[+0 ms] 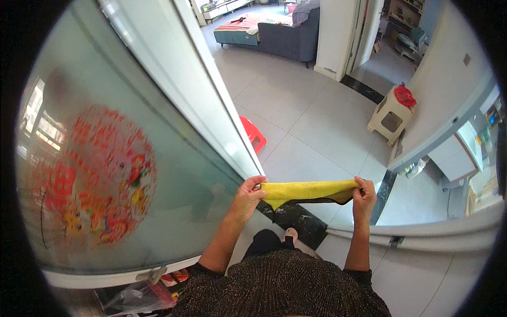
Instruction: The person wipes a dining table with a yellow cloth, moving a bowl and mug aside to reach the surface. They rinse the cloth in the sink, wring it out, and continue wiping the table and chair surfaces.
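A yellow cloth [311, 190], folded into a long strip, is stretched level in front of my body. My left hand [249, 194] pinches its left end between thumb and fingers. At the other end, my right hand [363, 196] grips the right corner. A darker edge hangs below the strip, and a yellow corner droops near my left hand. Beside my left hand stands the white frame [222, 119] of a frosted glass door. Below the cloth lies a black stone threshold [305, 224].
The frosted glass panel [186, 222] with a red decal [107, 174] fills the left. A red plastic stool [253, 134] shows past the frame. Ahead are a beige stool [392, 115] bearing a red item and a dark sofa [289, 41]. Plastic-wrapped items [138, 297] sit lower left.
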Tool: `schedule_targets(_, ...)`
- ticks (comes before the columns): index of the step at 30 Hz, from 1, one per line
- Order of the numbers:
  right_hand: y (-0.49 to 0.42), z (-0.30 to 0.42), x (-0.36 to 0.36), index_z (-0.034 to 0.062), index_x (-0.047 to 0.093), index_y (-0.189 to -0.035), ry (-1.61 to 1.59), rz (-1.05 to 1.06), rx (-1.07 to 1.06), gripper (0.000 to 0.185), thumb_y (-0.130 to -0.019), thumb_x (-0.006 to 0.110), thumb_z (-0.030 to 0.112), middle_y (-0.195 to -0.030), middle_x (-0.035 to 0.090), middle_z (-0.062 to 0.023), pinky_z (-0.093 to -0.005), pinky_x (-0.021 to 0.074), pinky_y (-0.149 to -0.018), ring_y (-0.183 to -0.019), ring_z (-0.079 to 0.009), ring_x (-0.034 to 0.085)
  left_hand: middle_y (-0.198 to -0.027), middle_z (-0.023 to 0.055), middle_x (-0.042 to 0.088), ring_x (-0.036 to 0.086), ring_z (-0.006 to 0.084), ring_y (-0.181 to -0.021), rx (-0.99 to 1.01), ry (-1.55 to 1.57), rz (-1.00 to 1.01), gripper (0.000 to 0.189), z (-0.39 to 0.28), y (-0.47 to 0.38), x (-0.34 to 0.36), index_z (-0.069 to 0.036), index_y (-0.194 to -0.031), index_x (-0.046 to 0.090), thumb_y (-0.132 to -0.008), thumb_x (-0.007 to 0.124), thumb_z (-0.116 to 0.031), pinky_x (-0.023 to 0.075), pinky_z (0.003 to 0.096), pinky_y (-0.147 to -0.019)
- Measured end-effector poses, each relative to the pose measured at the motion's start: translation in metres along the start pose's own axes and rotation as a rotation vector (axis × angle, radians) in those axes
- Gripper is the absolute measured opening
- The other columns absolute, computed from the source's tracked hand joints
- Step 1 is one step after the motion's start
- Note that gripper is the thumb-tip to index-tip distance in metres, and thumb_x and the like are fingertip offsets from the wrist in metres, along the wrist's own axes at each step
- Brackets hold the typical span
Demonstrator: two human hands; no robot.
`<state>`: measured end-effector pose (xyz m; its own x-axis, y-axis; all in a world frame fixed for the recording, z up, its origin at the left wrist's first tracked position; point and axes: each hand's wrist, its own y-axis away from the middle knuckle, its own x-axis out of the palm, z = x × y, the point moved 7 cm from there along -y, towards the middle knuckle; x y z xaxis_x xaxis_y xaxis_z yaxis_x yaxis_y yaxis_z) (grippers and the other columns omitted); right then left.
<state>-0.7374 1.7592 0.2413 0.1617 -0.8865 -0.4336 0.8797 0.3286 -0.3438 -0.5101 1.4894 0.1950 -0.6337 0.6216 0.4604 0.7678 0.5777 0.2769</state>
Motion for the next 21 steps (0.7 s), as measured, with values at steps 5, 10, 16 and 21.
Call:
schedule_targets(5,-0.105,-0.039,0.000,0.0037,0.070,-0.098,0.010,-0.122,0.008,0.033,-0.073,0.057,-0.014,-0.087,0.056,-0.0063,-0.0276,0.0470,-0.073,-0.083,-0.0183,0.058,-0.088,-0.0002,0.062,0.056,0.0079,-0.078,0.043,-0.394,0.056,0.026,0.004,-0.121,0.028,-0.003,-0.109,0.063,-0.083,0.062,0.001,0.0464,0.0223,-0.074)
schedule_targets(10,-0.206,-0.068,0.026,0.0017,0.068,-0.097,0.076,-0.156,0.042,0.027,-0.079,0.055,-0.013,-0.092,0.056,-0.0052,-0.0256,0.0456,-0.078,-0.087,-0.0165,0.056,-0.086,0.0004,0.063,0.058,0.0083,-0.077,0.127,-0.569,0.117,0.020,0.005,-0.233,0.058,-0.003,-0.102,0.065,-0.082,0.068,-0.008,0.0486,0.0235,-0.070)
schedule_targets(16,-0.350,-0.102,0.065,0.0026,0.068,-0.100,0.121,-0.169,-0.022,0.023,-0.082,0.056,-0.007,-0.118,0.055,-0.0100,-0.0314,0.0462,-0.088,-0.106,-0.0226,0.055,-0.085,0.0099,0.063,0.060,0.0253,-0.088,0.489,-0.980,0.232,0.035,-0.011,-0.369,0.138,-0.005,-0.095,0.066,-0.067,0.076,-0.022,0.0490,0.0365,-0.080)
schedule_targets(21,-0.470,-0.148,0.133,0.0003,0.059,-0.116,-0.201,-0.025,-0.009,0.025,-0.093,0.050,0.002,-0.135,0.051,-0.0113,-0.0315,0.0426,-0.097,-0.113,-0.0192,0.053,-0.084,0.0101,0.065,0.060,0.0291,-0.092,0.539,-1.175,0.117,0.022,0.006,-0.478,0.113,-0.006,-0.083,0.068,-0.067,0.072,-0.021,0.0478,0.0399,-0.081)
